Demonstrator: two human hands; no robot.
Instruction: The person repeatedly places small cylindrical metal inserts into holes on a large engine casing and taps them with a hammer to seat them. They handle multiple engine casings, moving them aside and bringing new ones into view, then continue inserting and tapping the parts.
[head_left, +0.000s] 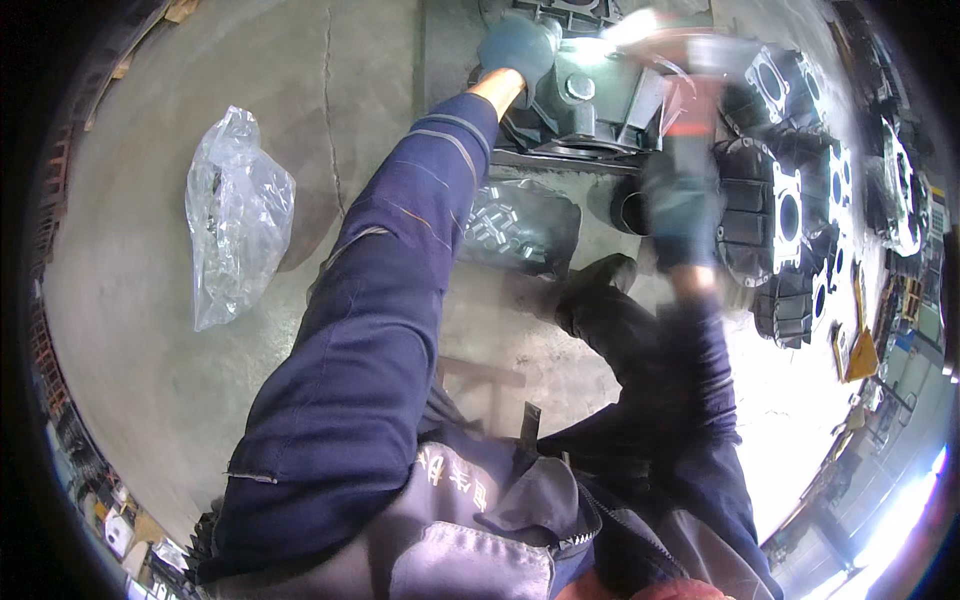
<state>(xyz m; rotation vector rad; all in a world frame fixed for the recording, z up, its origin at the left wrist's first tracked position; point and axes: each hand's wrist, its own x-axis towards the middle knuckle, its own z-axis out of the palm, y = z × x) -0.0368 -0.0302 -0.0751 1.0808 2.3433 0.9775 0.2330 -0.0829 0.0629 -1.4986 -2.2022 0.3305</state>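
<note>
A grey cast metal housing (610, 90) lies on a dark plate (455, 70) on the floor ahead of me. My left hand (518, 50), in a blue-grey glove, is closed at the housing's far left part; what its fingers hold is hidden. My right hand (683, 205), gloved and smeared by motion, grips a red-handled hammer (690, 115). The hammer is strongly blurred, its head beyond the hand, over the housing's right side. Beside the right hand stands a dark round cup-like part (630, 207). Nearer me, a black tray (562, 225) holds several short shiny metal sleeves (497, 222).
A clear plastic bag (238, 220) with contents I cannot make out lies on the concrete floor at left. Several similar castings (765, 210) stand in rows at right. A yellow object (862, 355) lies beyond them. My shoe (597, 285) is close to the tray.
</note>
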